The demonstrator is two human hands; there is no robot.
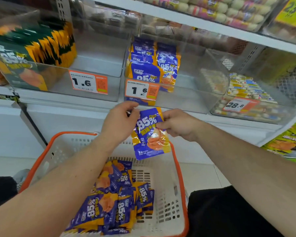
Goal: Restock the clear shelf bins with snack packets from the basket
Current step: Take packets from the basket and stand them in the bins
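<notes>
A purple and orange snack packet (149, 134) hangs upright above the basket, just below the shelf edge. My left hand (120, 122) pinches its top left corner and my right hand (176, 124) grips its right edge. Under my arms stands a white basket with an orange rim (179, 177), holding a pile of several matching packets (116, 199). Directly above my hands is a clear shelf bin (186, 98) with several of the same purple packets (152, 65) standing at its left side. Its right part holds nothing.
A clear bin (61, 79) to the left holds green and orange packets. To the right, another bin (246, 106) holds small wrapped sweets. Price tags (88, 82) hang on the bin fronts. A higher shelf runs overhead. White tiled floor lies around the basket.
</notes>
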